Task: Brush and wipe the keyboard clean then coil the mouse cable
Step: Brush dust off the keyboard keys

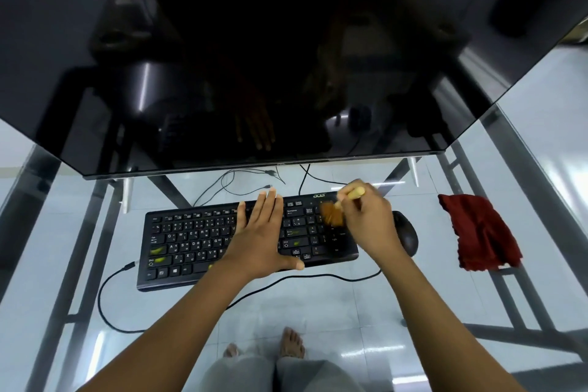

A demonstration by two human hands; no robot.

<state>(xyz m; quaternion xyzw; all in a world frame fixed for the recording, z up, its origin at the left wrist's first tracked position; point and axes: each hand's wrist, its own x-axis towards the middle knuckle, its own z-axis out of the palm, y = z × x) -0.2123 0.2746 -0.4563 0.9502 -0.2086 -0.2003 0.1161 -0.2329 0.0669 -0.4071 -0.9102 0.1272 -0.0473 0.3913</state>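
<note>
Left hand [261, 235] lies flat; right hand [369, 226] curled tight.

Black keyboard [197, 245] flat, frame centre, green marks on left keys. Brush [332, 215]: pale handle, blurred tan bristles on numpad. Black mouse [405, 237] just beside keyboard, 3 o'clock. Red cloth [480, 232] crumpled, further 3 o'clock. Black cable [98, 299] uncoiled, 6–8 o'clock.

Your flat black plastic keyboard [191, 242] lies on the clear glass table [318, 305], in front of the wide black monitor [254, 57]. Your left hand [261, 232] rests flat on its middle. Your right hand [369, 223] grips the wooden-handled brush [332, 213] over its right end. The rounded black mouse [407, 237] sits just right of the keyboard, with the crumpled red cloth [477, 232] farther right. The thin black mouse cable [99, 296] runs along the keyboard's front and loops past its left end.
</note>
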